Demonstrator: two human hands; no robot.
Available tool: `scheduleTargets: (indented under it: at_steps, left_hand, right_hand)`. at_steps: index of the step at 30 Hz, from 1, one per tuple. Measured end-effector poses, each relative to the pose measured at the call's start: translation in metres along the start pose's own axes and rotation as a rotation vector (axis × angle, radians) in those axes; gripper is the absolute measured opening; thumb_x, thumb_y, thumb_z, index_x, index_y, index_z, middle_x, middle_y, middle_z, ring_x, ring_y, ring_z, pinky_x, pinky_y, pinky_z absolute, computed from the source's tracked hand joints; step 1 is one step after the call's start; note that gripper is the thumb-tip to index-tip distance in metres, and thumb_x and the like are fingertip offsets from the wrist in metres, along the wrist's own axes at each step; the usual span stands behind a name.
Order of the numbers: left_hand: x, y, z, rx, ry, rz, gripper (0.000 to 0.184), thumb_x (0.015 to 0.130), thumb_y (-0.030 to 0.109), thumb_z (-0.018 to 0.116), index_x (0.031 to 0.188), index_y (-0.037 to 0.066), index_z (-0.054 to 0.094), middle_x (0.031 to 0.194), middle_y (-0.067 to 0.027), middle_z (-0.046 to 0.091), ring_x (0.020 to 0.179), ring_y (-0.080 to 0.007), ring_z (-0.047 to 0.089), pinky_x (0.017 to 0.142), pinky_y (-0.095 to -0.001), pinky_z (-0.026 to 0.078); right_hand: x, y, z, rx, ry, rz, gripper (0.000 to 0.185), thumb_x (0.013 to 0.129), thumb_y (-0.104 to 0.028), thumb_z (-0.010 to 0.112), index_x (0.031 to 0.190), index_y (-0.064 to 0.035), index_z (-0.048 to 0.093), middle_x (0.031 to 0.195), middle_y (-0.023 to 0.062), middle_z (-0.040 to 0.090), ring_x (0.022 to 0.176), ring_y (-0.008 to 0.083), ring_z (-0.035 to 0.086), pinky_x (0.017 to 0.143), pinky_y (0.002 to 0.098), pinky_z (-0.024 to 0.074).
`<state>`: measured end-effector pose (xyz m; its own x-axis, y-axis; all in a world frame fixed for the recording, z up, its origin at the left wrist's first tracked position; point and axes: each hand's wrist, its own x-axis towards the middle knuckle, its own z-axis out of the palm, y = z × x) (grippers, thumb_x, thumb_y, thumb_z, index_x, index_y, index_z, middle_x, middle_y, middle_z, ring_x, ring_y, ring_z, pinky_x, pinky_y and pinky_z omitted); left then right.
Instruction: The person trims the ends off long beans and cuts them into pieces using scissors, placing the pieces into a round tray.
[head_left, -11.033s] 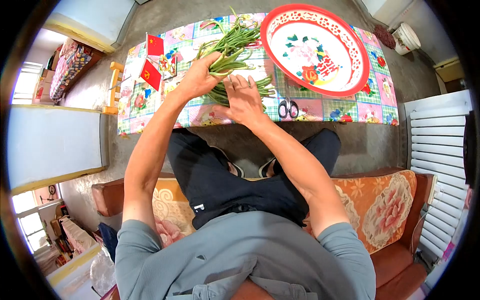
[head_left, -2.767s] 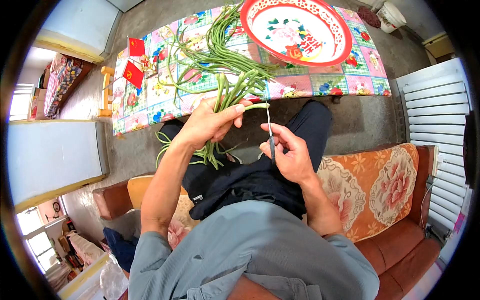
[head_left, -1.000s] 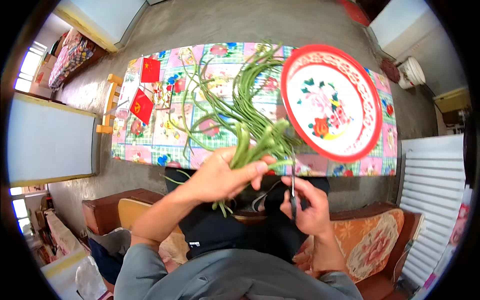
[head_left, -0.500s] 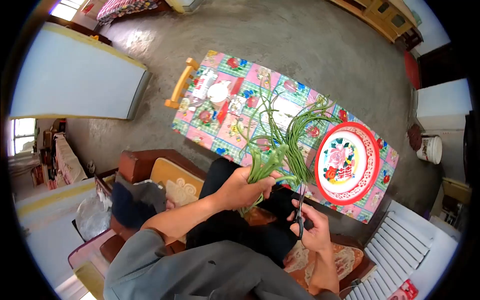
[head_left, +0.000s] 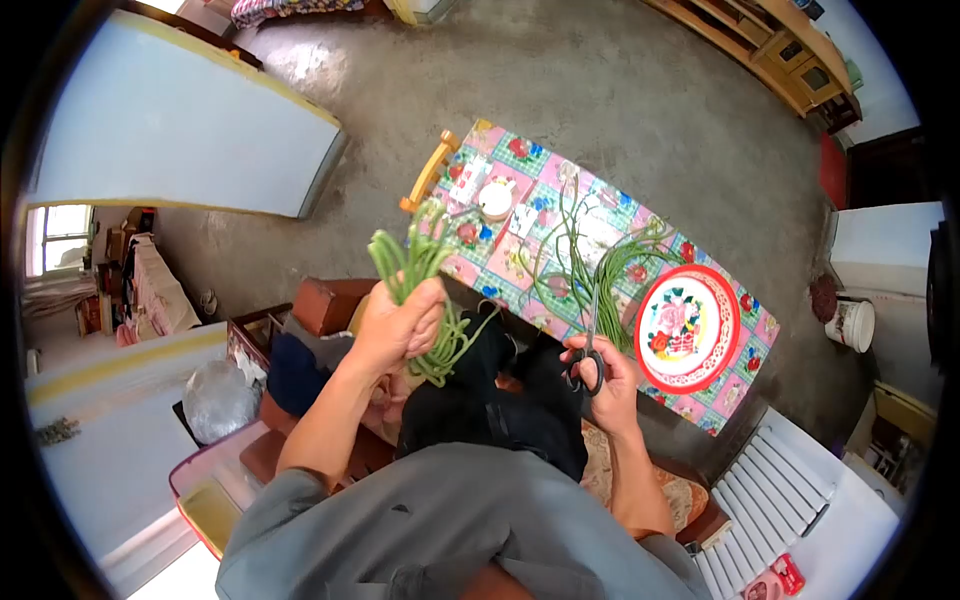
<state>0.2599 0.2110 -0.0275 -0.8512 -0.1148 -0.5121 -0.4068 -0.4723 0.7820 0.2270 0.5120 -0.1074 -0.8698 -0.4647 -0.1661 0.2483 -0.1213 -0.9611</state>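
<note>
In the head view, the one I have to go by, the left hand [head_left: 400,322] is closed firmly around a bunch of long green beans [head_left: 432,362], fingers wrapped over it and thumb laid across. The bunch is up off the table [head_left: 492,272], out past its near edge; thick ends fan out above the fist and a tangle of tails hangs below it, over the lap. The right hand [head_left: 612,385], well apart from the left, is curled partway around the black handles of a pair of scissors [head_left: 588,352], blades pointing away from the body; I can't tell whether any finger goes through the loops. Beyond the scissors' tip, more beans [head_left: 610,288] lie in a sweeping pile on the table, just beside a red-rimmed basin [head_left: 736,335].
</note>
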Motion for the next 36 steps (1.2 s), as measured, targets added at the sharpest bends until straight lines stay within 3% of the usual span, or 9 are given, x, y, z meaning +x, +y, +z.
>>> scheduleTargets:
  at_steps: [6,11,16,19,23,28,29,33,36]
  left_hand:
    - [0.028,0.057,-0.044,-0.028,0.127,0.065,0.033,0.104,0.032,0.058,0.083,0.009,0.047,0.057,0.0037,0.04,0.039,-0.005,0.034,0.034,-0.0208,0.028]
    - [0.072,0.117,-0.106,0.013,0.078,0.128,0.038,0.104,0.036,0.056,0.079,0.011,0.044,0.057,0.0046,0.037,0.04,-0.0046,0.032,0.034,-0.0202,0.027]
    - [0.153,0.182,-0.195,0.035,-0.061,0.061,0.042,0.104,0.038,0.056,0.075,0.011,0.042,0.055,0.0031,0.035,0.039,-0.0061,0.033,0.033,-0.0216,0.026]
    - [0.214,0.222,-0.248,0.114,-0.09,-0.054,0.041,0.103,0.037,0.058,0.076,0.01,0.043,0.054,0.0017,0.035,0.039,-0.0084,0.032,0.033,-0.0239,0.026]
    - [0.257,0.267,-0.29,0.194,-0.164,-0.15,0.037,0.104,0.031,0.055,0.077,0.01,0.043,0.053,0.0011,0.036,0.036,-0.0089,0.031,0.033,-0.0268,0.025]
    - [0.282,0.307,-0.293,0.323,-0.228,-0.112,0.04,0.106,0.042,0.048,0.082,0.01,0.042,0.055,0.0017,0.035,0.036,-0.0067,0.027,0.03,-0.0235,0.023]
    - [0.289,0.315,-0.293,0.328,-0.292,-0.051,0.039,0.107,0.04,0.046,0.083,0.01,0.042,0.055,0.0017,0.035,0.036,-0.0065,0.028,0.03,-0.0225,0.023]
    - [0.328,0.331,-0.294,0.343,-0.508,0.039,0.041,0.107,0.041,0.045,0.084,0.008,0.039,0.056,0.0016,0.034,0.037,-0.0056,0.029,0.03,-0.0207,0.024]
    - [0.37,0.326,-0.302,0.42,-0.46,-0.062,0.038,0.106,0.038,0.051,0.085,0.008,0.041,0.056,0.0009,0.036,0.038,-0.0067,0.03,0.03,-0.0225,0.024]
  right_hand:
    - [0.05,-0.003,0.036,0.516,0.07,0.345,0.024,0.089,0.0,0.07,0.096,-0.0086,0.048,0.097,0.0111,0.063,0.082,0.0186,0.065,0.067,0.0325,0.0538]
    - [0.122,0.031,0.095,0.58,0.091,0.426,0.021,0.085,0.009,0.06,0.097,-0.0054,0.051,0.103,0.0128,0.065,0.079,0.0189,0.064,0.067,0.0335,0.0525]
    - [0.218,0.069,0.183,0.516,0.197,0.543,0.035,0.094,-0.004,0.064,0.127,0.0001,0.055,0.108,0.0126,0.069,0.093,0.0176,0.068,0.072,0.0323,0.0549]
    - [0.277,0.107,0.235,0.404,0.373,0.607,0.037,0.098,-0.012,0.064,0.131,-0.0002,0.054,0.106,0.0101,0.069,0.096,0.0174,0.068,0.074,0.0327,0.056]
    - [0.345,0.209,0.275,0.214,0.503,0.499,0.02,0.098,-0.015,0.061,0.113,-0.001,0.062,0.101,0.007,0.068,0.087,0.0165,0.065,0.073,0.0311,0.0521]
    - [0.418,0.307,0.29,-0.561,0.575,0.632,0.042,0.085,-0.033,0.069,0.104,0.0049,0.063,0.094,0.0226,0.069,0.087,0.0355,0.067,0.08,0.045,0.0511]
    - [0.43,0.295,0.291,-0.552,0.557,0.651,0.041,0.085,-0.034,0.067,0.099,0.0039,0.062,0.098,0.0273,0.068,0.095,0.0431,0.066,0.083,0.0487,0.0501]
    - [0.462,0.332,0.295,-0.53,0.623,0.66,0.04,0.086,-0.034,0.068,0.1,0.0026,0.061,0.099,0.0258,0.069,0.097,0.0425,0.066,0.085,0.0494,0.0502]
    - [0.481,0.373,0.301,-0.501,0.708,0.688,0.041,0.085,-0.034,0.069,0.105,0.0002,0.06,0.099,0.0247,0.069,0.098,0.043,0.066,0.087,0.0503,0.0503]
